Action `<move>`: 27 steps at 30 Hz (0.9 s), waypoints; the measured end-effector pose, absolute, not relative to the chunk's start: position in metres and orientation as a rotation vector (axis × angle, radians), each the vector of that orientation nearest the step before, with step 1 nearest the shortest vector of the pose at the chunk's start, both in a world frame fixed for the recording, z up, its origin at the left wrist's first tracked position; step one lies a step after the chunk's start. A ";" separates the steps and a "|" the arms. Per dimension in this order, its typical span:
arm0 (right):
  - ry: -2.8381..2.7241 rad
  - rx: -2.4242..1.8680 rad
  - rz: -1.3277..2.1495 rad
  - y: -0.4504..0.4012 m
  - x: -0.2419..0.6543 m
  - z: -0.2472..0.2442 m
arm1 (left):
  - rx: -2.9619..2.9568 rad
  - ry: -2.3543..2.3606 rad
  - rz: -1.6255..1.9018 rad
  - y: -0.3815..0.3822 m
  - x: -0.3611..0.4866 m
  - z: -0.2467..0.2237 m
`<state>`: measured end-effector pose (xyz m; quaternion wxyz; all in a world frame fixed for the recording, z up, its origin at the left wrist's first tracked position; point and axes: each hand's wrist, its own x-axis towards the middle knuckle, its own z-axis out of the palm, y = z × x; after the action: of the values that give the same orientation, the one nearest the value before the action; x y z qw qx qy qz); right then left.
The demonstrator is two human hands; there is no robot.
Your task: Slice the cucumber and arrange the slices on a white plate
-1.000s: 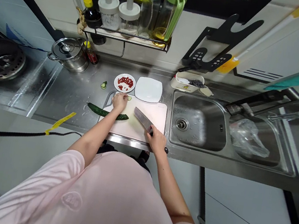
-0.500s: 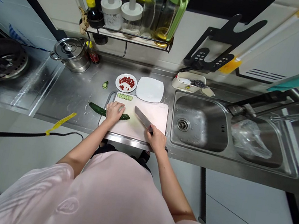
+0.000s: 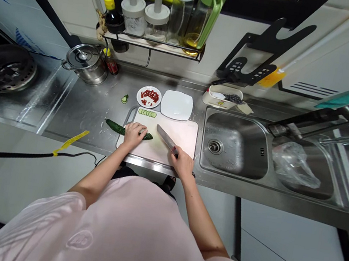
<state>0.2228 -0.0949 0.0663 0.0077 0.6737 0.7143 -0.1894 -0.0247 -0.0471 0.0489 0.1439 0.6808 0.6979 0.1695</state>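
Observation:
My left hand (image 3: 134,135) is closed over the middle of a dark green cucumber (image 3: 114,127), which lies across the left part of a white cutting board (image 3: 166,153). The cucumber's left end sticks out past the board, and its cut right end shows beyond my fingers. My right hand (image 3: 183,163) grips the handle of a kitchen knife (image 3: 165,138). Its blade points up and left over the board, apart from the cucumber. A row of cucumber slices (image 3: 147,113) lies at the board's top left edge.
Behind the board stand a plate of chopped red pieces (image 3: 148,104) and a bare white plate (image 3: 177,100). A cucumber end piece (image 3: 124,99) lies to the left. A lidded pot (image 3: 88,66) is farther left; a steel sink (image 3: 232,164) is on the right.
The view has shifted slightly. My left hand seems to have moved a little along the cucumber, while the knife stays in about the same place over the board.

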 end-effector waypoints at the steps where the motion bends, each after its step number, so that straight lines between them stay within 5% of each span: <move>1: 2.231 2.110 -0.594 -0.095 0.223 0.066 | 1.969 2.004 0.503 -0.047 -0.025 0.048; 27: 2.261 2.111 -0.631 -0.097 0.221 0.060 | 2.193 1.818 0.812 -0.053 -0.030 0.028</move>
<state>0.2209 -0.0966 0.0598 -0.0076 0.6685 0.7163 -0.1999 -0.0304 -0.0530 0.0283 0.0898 0.7375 0.6112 0.2730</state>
